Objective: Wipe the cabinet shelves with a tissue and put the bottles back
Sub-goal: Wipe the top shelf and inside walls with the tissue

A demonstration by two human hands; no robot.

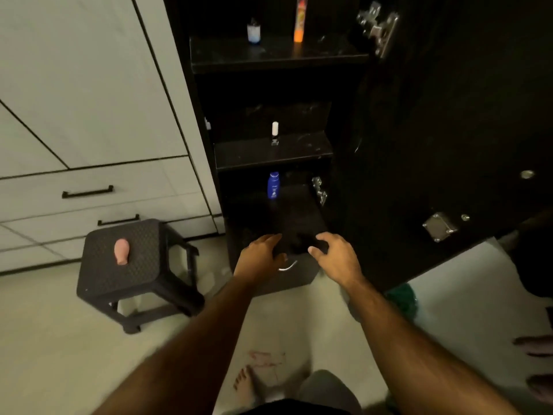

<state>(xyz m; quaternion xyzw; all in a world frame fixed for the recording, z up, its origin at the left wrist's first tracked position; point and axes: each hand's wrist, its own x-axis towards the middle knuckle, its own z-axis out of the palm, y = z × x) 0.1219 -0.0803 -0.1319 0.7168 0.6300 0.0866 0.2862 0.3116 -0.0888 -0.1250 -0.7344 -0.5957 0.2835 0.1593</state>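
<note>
Black laminate surrounds both hands, which reach down to the front edge of the lowest shelf [278, 223] of an open dark cabinet [206, 121]. The left hand [258, 256] has fingers relaxed and slightly spread, holding nothing that can be made out. The right hand [336, 254] has thumb and fingers loosely curved and apart, also with no visible grip on anything. No tissue is visible in either hand (the dark gap between them is too murky to tell).

Directly beyond the hands, at the back left of the same shelf, a blue bottle [273, 185] stands upright, its long axis vertical. It lies above and slightly right of the left hand in the picture, so the left hand looks the nearer one to reach it. One shelf up stands a small white-capped bottle [275, 133], upright. On the top visible shelf stand a small clear bottle [253, 32] and a tall orange bottle [300, 20], near each other.

To the left of the cabinet, well apart from both hands, a dark plastic stool [131, 265] carries a pink bottle [121, 250] lying on its side. It seems the one still to be put back. The cabinet door [449, 130] hangs open at the right.
</note>
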